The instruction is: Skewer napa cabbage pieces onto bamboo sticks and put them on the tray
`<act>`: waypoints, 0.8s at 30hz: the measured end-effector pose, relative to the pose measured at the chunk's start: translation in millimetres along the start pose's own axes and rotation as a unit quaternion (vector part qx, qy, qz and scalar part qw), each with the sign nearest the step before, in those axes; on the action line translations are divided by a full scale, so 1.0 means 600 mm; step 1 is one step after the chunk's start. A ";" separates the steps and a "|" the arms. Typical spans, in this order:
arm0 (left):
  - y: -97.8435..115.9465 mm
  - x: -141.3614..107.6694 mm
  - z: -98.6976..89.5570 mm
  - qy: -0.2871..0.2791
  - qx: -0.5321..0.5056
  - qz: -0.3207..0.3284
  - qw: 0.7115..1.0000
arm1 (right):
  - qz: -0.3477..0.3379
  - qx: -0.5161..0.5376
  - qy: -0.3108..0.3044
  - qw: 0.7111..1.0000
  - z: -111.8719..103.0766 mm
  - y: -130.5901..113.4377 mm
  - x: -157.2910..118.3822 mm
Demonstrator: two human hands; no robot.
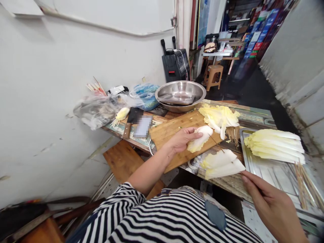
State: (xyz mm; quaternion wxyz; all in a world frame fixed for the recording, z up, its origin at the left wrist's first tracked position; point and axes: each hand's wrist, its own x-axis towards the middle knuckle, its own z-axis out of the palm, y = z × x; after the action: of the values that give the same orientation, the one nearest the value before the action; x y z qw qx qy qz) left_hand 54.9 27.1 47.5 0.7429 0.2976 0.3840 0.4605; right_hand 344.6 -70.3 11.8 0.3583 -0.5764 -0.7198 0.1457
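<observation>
Over the edge of the cutting board [169, 130], my left hand [182, 139] pinches a single napa cabbage leaf [199, 141] between thumb and fingers. My right hand [270, 199] is closed at the stem end of several skewered cabbage leaves [222, 163], its fingers around the butt of the stick. The thin skewer [217, 142] comes out of these leaves, and its tip reaches the leaf in my left hand; whether it has pierced it I cannot tell. Loose yellow leaves [220, 116] lie on the board's far right corner, beside a bundle of bare skewers [233, 135].
At right, a metal tray [268, 173] carries stacked skewered cabbage [275, 145] and loose sticks [303, 185]. A steel basin [181, 107] stands behind the board. Left lie a cleaver [128, 130], a phone [143, 126], a small cabbage heart [122, 115] and plastic bags [96, 109].
</observation>
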 end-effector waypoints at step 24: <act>0.006 -0.004 0.005 -0.004 -0.043 -0.020 0.999 | -0.099 -0.049 0.024 0.994 -0.029 -0.009 -0.002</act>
State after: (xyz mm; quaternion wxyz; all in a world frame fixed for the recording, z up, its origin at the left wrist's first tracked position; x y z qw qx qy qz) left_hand 55.4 26.2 52.7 0.7655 0.2599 0.3667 0.4604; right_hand 352.7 -76.4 27.1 0.3595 -0.5226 -0.7707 0.0605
